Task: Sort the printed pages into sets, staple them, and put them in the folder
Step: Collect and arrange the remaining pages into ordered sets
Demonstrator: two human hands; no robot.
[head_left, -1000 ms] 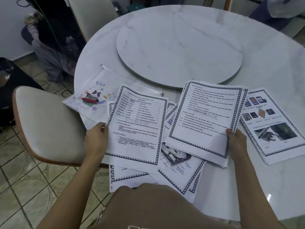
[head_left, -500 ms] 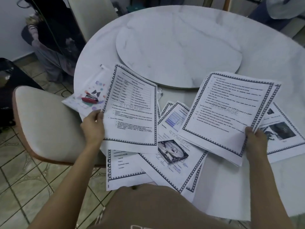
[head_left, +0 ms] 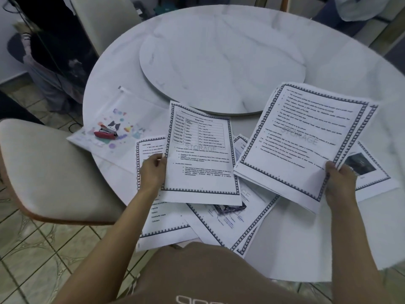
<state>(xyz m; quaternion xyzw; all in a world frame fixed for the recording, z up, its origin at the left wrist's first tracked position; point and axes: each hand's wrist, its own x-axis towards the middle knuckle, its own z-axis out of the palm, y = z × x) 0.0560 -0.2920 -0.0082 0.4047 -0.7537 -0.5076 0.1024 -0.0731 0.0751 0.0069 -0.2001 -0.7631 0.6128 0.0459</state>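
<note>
Above the desk (head_left: 372, 84), the left hand (head_left: 153, 170) pinched one light, probably limp sheet (head_left: 201, 154) by its side edge while the right hand (head_left: 338, 183) gripped a floppy-looking sheaf (head_left: 300, 139) at its lower corner

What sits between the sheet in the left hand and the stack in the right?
In the head view, corners of loose printed pages lying on the marble table show between the sheet and the stack.

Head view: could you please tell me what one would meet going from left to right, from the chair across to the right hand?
Chair → stapler → left hand → single page → stack of pages → right hand.
</note>
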